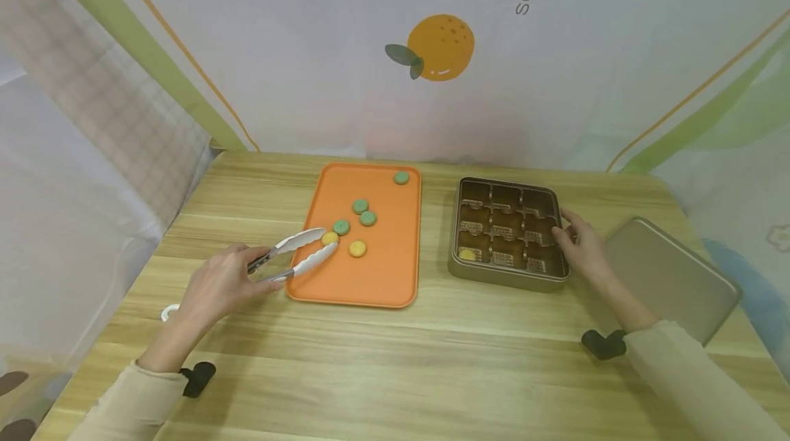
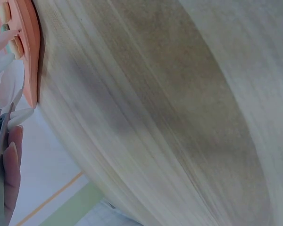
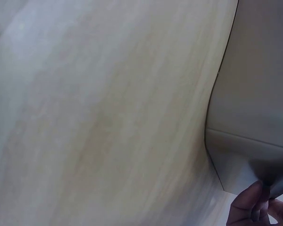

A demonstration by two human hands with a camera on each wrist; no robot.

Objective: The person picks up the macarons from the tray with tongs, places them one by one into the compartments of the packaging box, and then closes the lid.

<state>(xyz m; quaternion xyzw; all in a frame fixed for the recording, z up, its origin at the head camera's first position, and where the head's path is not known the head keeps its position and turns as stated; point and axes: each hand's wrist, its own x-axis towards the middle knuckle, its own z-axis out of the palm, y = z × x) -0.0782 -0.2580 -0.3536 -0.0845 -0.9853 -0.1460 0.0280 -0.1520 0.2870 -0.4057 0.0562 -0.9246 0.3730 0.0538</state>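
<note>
My left hand (image 1: pixel 222 283) holds metal tongs (image 1: pixel 271 256) with white scalloped tips. The tips stand spread over the left part of an orange tray (image 1: pixel 382 283), on either side of a yellow cookie (image 1: pixel 330 239). Another yellow cookie (image 1: pixel 358 249) lies just to the right, and several green cookies, one (image 1: pixel 341 227) close to the tongs, lie farther back. My right hand (image 1: pixel 583 245) grips the right wall of a bronze-coloured tin (image 1: pixel 509 279), thumb over its rim. The tin's divider has several compartments; a yellow cookie (image 1: pixel 467 254) sits in the front left one.
A flat metal lid (image 1: pixel 673 269) lies right of the tin, partly beneath my right forearm. A white ring-shaped thing (image 1: pixel 169 312) shows beside my left wrist. A printed curtain (image 1: pixel 531 98) hangs behind the wooden table (image 1: pixel 395 365).
</note>
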